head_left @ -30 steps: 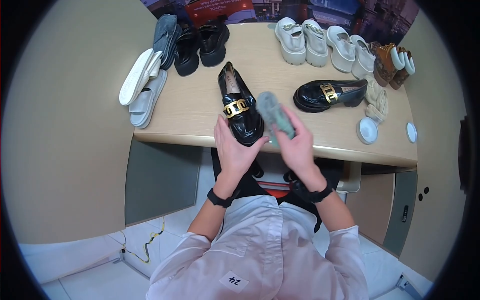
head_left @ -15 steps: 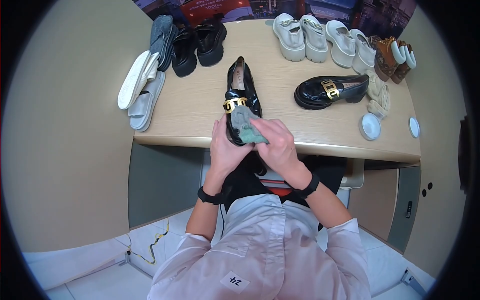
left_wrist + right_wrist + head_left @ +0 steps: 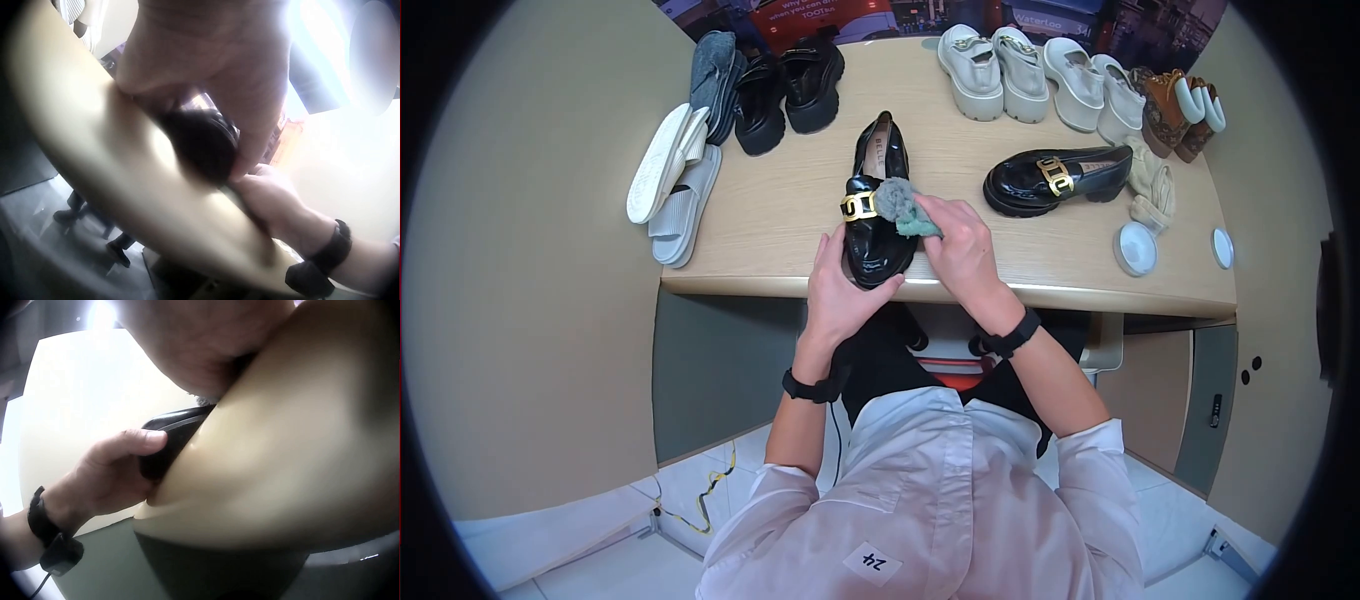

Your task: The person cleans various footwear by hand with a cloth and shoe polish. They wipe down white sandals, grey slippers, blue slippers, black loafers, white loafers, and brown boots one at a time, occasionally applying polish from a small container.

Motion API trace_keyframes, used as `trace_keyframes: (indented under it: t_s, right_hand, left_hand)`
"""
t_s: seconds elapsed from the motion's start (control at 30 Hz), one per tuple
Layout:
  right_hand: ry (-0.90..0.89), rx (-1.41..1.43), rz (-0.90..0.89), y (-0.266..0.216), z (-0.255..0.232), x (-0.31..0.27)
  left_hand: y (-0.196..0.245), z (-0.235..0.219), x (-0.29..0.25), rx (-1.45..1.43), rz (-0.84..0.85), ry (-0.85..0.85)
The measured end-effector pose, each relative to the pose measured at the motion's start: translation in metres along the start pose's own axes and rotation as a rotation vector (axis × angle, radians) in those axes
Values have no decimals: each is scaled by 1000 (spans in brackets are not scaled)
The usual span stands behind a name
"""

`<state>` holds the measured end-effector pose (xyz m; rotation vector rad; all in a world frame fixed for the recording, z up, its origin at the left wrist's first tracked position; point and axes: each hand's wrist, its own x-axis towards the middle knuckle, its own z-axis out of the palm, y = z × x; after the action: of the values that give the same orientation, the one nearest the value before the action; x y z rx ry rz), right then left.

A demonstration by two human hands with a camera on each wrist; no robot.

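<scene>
A glossy black loafer [image 3: 873, 240] with a gold buckle stands at the table's front edge, toe toward the person. The left hand [image 3: 840, 295] grips its toe, fingers on one side and thumb on the other; the right wrist view shows that thumb on the black toe [image 3: 178, 434]. Pinched in the right hand [image 3: 962, 250] is a fluffy grey-green cloth [image 3: 896, 202], which touches the loafer beside the buckle. In the left wrist view the dark toe [image 3: 203, 140] is blurred beneath the left hand. The other black loafer [image 3: 1055, 182] lies to the right, touched by neither hand.
Grey-white slippers [image 3: 685, 215] and black chunky shoes [image 3: 812, 85] stand at the back left of the table [image 3: 770, 230]. White shoes [image 3: 1022, 75] and brown boots [image 3: 1170, 110] line the back right. Near the right edge are a beige cloth [image 3: 1152, 185] and two small white dishes [image 3: 1136, 248].
The right hand has brought the cloth from beside the loafer onto its toe, then up to the buckle. The loafer has turned slightly more upright in view; the left hand still grips it.
</scene>
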<state>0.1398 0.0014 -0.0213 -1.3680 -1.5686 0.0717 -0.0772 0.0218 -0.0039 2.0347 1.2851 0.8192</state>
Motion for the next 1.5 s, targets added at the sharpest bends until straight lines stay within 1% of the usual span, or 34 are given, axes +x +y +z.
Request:
trace_keyframes:
  t_s: [0.07,0.17,0.23,0.3,0.43,0.57,0.63,0.83,0.97,1.17,1.23,1.27,1.33,1.37,1.43,1.47,1.5]
  right_hand:
    - [24,14,35,-4,4,3]
    - [47,-21,214,-11,21,6]
    - [65,-13,268,-15,28,13]
    - [75,-2,313,-14,31,21]
    - [97,36,386,-11,40,35]
    - [167,113,443,-7,53,49]
    - [185,115,473,-4,58,56]
    - [261,97,522,1,71,81]
    - [278,101,557,8,73,99]
    - [98,60,624,25,64,134]
    - [48,84,683,34,69,146]
    - [26,96,714,44,72,151]
    - [-23,199,759,60,77,161]
    - [-46,250,783,67,77,165]
    - [143,401,853,80,65,169]
    - [232,478,886,82,55,170]
    - [264,639,859,83,43,164]
  left_hand:
    - [-3,-3,1,-12,-11,-10]
    - [-7,-4,1,-36,-42,-25]
    - [-8,-5,2,-41,-70,-32]
    - [-8,-6,2,-24,-51,-28]
    - [-11,-7,4,-7,12,-18]
    - [-7,-12,5,-63,13,-30]
    - [-6,-14,7,-90,2,-46]
    - [-18,-12,7,-55,79,0]
    - [-22,-11,6,-7,76,14]
    - [-20,-14,6,-10,55,-1]
    - [-22,-13,6,-4,61,1]
    - [-22,-13,6,-24,39,-7]
    - [-22,-13,7,-65,3,-23]
    - [-22,-14,8,-26,16,-27]
    - [-23,-15,8,50,31,-38]
    - [-21,-15,9,37,33,-44]
    - [-19,-17,10,23,31,-50]
